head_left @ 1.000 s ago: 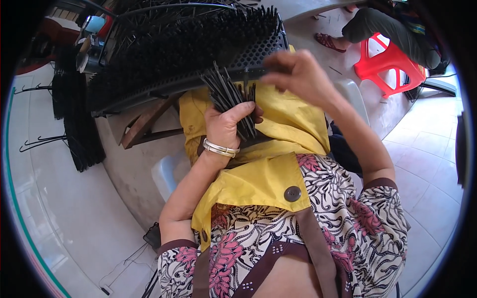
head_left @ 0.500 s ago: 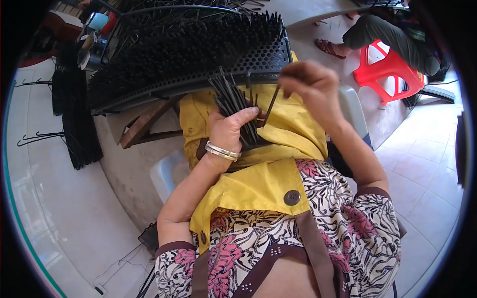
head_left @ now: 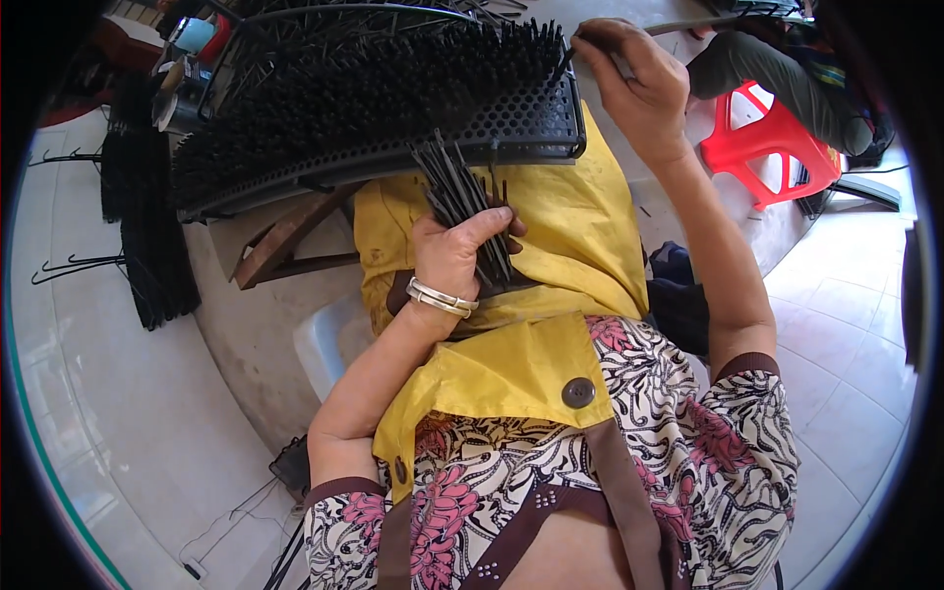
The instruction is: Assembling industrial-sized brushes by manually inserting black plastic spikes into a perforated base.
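Observation:
My left hand (head_left: 457,251) is closed around a bundle of thin black sticks (head_left: 454,182) above my lap, thumb across them. Their upper ends fan out toward the black perforated tray (head_left: 511,126). Dense rows of upright black sticks (head_left: 374,93) fill most of the tray's holes; bare holes show along its near right part. My right hand (head_left: 639,84) is raised at the tray's far right corner, thumb and fingertips pinched on a thin black stick (head_left: 565,65). That stick's lower end merges with the dark row and is hard to make out.
A brown support (head_left: 295,236) stands under the tray. Loose black sticks (head_left: 374,37) lie behind it. Bundles of black strands (head_left: 157,246) hang from hooks at the left. A person's leg (head_left: 777,84) and a red stool (head_left: 772,147) are at the far right. A yellow apron (head_left: 580,236) covers my lap.
My right hand has moved up and away from beside the bundle to the tray's far right corner, carrying one stick. My left hand keeps its hold on the bundle.

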A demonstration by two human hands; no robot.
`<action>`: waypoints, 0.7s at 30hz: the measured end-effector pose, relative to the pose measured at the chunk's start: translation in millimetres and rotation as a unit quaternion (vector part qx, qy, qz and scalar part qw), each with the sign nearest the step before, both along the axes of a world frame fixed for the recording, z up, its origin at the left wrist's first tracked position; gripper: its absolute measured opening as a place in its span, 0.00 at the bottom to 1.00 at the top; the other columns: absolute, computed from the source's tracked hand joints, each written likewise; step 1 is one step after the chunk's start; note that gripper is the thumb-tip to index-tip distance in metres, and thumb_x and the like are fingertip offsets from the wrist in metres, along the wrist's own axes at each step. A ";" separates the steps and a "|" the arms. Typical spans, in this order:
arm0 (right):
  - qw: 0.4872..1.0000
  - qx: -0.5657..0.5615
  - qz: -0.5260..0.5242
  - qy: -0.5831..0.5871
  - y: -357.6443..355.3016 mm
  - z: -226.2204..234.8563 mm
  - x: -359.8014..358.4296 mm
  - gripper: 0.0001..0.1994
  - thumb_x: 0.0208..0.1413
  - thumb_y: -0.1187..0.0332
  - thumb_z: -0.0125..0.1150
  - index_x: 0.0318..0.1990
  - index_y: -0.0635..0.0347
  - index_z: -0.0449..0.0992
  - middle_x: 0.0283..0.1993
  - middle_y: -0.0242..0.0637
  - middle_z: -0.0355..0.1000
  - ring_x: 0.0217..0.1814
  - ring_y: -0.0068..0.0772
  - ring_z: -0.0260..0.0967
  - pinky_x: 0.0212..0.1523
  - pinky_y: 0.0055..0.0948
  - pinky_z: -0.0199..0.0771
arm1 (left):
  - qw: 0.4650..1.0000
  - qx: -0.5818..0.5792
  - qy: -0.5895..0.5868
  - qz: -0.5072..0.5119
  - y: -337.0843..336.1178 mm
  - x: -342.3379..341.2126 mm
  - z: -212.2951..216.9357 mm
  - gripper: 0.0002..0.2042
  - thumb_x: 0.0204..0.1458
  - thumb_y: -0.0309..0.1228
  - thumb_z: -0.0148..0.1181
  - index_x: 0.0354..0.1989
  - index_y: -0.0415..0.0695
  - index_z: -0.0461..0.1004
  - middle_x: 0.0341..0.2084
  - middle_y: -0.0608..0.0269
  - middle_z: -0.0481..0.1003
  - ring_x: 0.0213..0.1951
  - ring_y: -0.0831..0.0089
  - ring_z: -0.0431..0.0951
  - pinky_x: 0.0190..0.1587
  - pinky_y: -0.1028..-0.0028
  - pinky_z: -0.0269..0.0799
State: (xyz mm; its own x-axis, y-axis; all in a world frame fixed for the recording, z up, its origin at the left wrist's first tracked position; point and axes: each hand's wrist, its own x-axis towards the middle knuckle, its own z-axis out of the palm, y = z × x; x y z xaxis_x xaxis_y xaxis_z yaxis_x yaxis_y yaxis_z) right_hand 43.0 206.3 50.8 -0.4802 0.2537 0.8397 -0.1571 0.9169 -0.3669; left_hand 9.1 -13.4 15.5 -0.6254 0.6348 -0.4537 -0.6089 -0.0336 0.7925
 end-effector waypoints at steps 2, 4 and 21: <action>0.998 0.037 0.039 -0.026 3.0 -0.5 -0.6 0.07 0.42 0.79 0.61 0.31 0.66 0.73 0.30 0.38 0.73 0.29 0.27 0.72 0.32 0.19 0.70 | 1.000 0.004 -0.001 0.004 0.0 -0.1 -0.4 0.06 0.41 0.22 0.58 0.28 0.34 0.70 0.21 0.56 0.74 0.23 0.70 0.76 0.26 0.75 0.73; 0.997 0.043 0.050 -0.033 6.6 -3.5 -0.7 0.07 0.42 0.79 0.61 0.31 0.66 0.73 0.30 0.39 0.73 0.29 0.30 0.72 0.32 0.20 0.70 | 1.000 0.000 -0.010 0.009 0.1 0.0 -0.9 0.05 0.41 0.22 0.58 0.27 0.34 0.71 0.21 0.55 0.74 0.23 0.70 0.75 0.26 0.75 0.73; 0.874 -0.335 0.144 -0.321 -59.2 -12.4 31.1 0.10 0.44 0.75 0.61 0.35 0.69 0.72 0.24 0.34 0.71 0.23 0.21 0.67 0.25 0.21 0.68 | 0.998 0.051 -0.022 0.029 0.9 0.4 2.3 0.06 0.41 0.19 0.56 0.30 0.33 0.71 0.22 0.55 0.74 0.24 0.68 0.76 0.27 0.73 0.75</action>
